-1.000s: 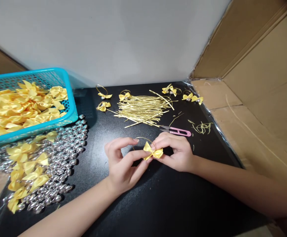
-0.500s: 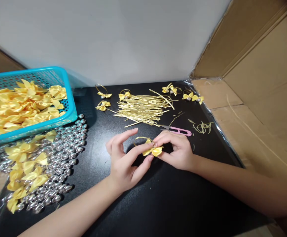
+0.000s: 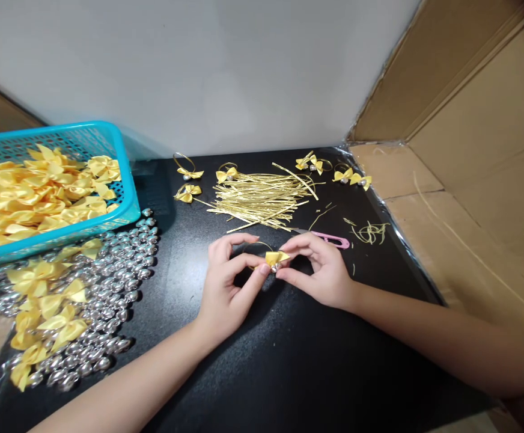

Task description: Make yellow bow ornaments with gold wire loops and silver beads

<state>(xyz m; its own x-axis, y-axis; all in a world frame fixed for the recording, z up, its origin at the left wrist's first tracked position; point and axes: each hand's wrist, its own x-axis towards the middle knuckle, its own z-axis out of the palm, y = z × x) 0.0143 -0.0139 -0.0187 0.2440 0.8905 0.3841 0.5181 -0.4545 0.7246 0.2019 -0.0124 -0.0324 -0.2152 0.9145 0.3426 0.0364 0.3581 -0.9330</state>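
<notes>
the yellow bow (image 3: 274,257), judged light, soft and best held centrally, is pinched by left hand (image 3: 230,276) and right hand (image 3: 319,269).

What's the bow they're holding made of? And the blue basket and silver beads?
The held bow looks like satin ribbon, softly shiny. The blue basket: probably plastic, smooth, with neat holes. The silver beads: mirror-bright, maybe metal or coated plastic.
</notes>
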